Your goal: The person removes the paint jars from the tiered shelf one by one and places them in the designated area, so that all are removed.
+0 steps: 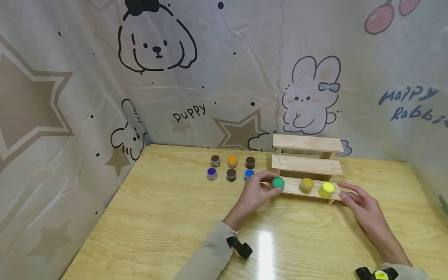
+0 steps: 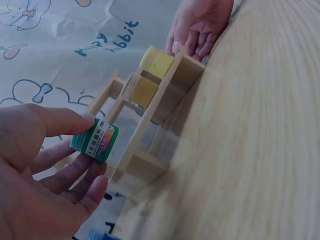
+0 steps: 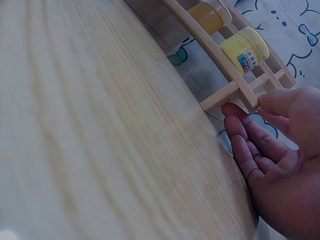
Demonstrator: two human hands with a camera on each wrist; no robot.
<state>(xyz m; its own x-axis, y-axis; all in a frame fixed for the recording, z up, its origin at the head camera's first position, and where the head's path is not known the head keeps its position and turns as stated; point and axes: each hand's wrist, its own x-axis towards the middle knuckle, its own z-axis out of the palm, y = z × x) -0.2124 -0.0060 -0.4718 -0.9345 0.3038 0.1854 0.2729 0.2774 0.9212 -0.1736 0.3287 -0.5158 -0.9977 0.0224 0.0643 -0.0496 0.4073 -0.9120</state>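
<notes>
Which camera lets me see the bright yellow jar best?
The right wrist view: the bright yellow jar looks big there, and part of its label shows. The head view shows it smaller, mostly its yellow top, seen from above. The left wrist view shows its side, but no label in sight.

Left arm point(image 1: 208, 252) reaches forward and rightward, sleeve down to wrist. Left hand point(image 1: 252, 195): thumb point(image 2: 62, 121) and fingers in a pinch grip, little finger sticking out, bent. Right arm point(image 1: 393, 249) angles forward and leftward. Right hand point(image 1: 365, 212): thumb and index in a pinch, other fingers bent, palm turned inward. Hands apart, roughly level.
</notes>
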